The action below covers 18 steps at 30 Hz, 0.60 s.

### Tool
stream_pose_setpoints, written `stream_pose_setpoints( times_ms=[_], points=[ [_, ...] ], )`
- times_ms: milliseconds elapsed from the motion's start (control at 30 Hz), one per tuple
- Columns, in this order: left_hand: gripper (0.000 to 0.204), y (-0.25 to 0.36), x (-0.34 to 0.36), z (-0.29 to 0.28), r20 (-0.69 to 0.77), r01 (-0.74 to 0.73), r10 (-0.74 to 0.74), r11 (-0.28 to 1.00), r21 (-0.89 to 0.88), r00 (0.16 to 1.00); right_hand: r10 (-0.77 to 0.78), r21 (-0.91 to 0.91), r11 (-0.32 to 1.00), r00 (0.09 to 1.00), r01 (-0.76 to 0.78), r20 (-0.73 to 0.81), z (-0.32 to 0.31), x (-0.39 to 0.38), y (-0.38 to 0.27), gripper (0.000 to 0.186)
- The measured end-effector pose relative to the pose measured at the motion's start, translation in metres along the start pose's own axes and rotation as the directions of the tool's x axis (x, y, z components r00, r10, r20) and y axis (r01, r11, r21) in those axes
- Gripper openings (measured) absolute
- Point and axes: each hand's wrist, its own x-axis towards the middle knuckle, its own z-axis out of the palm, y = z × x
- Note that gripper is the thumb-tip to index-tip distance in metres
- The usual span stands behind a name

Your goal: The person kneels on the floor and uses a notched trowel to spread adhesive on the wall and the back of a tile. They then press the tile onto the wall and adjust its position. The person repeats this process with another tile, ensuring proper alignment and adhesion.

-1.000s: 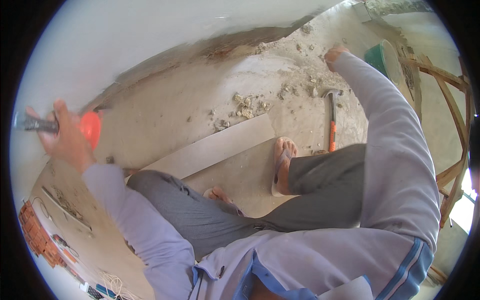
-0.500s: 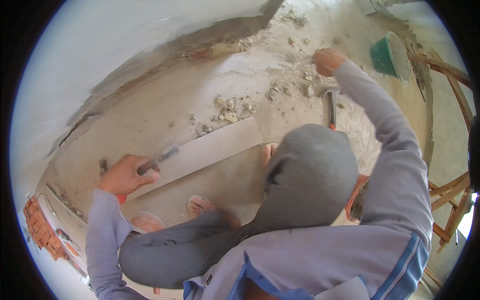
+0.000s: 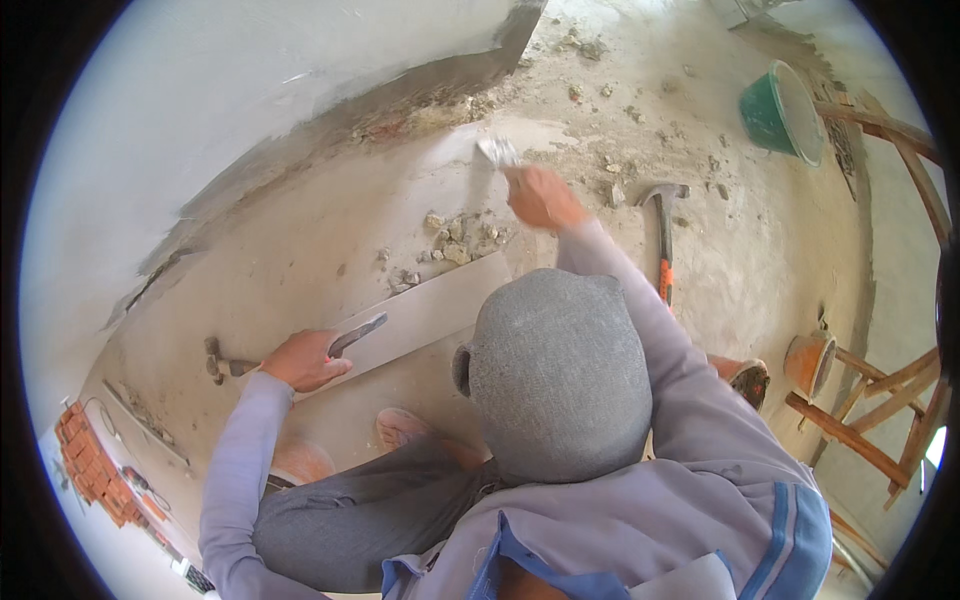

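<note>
My left hand (image 3: pixel 300 361) is wrapped round a dark, chisel-like tool (image 3: pixel 358 334), its blunt tip pointing right over a long flat grey board (image 3: pixel 425 310). Just left of that hand lies a hammer (image 3: pixel 222 364), its handle running toward the fingers. Out ahead, my right hand (image 3: pixel 545 198) grips a pale tool with a broad end (image 3: pixel 497 152); motion blurs it and its exact kind is unclear. That end is over the dusty floor by the wall's base. A claw hammer (image 3: pixel 664 235) with an orange grip lies right of my right forearm.
Rubble pieces (image 3: pixel 455 240) lie beyond the board, more across the floor. A green bucket (image 3: pixel 780 112) stands far right, near wooden trestle legs (image 3: pixel 860 435). Orange containers (image 3: pixel 808 362) sit at the right. Stacked bricks (image 3: pixel 90 450) are at the far left. My bent knee (image 3: pixel 560 370) fills the middle.
My right hand has swept left with its tool, from near the bucket side to the wall side of the rubble. My left hand has shifted slightly right, and my knee has moved left.
</note>
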Motion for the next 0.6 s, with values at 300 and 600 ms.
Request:
stream_pose_setpoints(
  times_ms=[300, 600],
  points=[
    [0.039, 0.016, 0.002, 0.003, 0.182, -0.082, 0.086, 0.996, -0.031, 0.979, -0.075, -0.289, 0.957, 0.989, 0.037, -0.124, -0.002, 0.005, -0.025, 0.038],
    [0.030, 0.004, -0.002, 0.049, 0.272, -0.125, 0.133, 0.991, -0.047, 0.953, -0.057, -0.081, 0.995, 0.998, 0.054, -0.036, 0.028, 0.024, -0.026, 0.041]
  ],
)
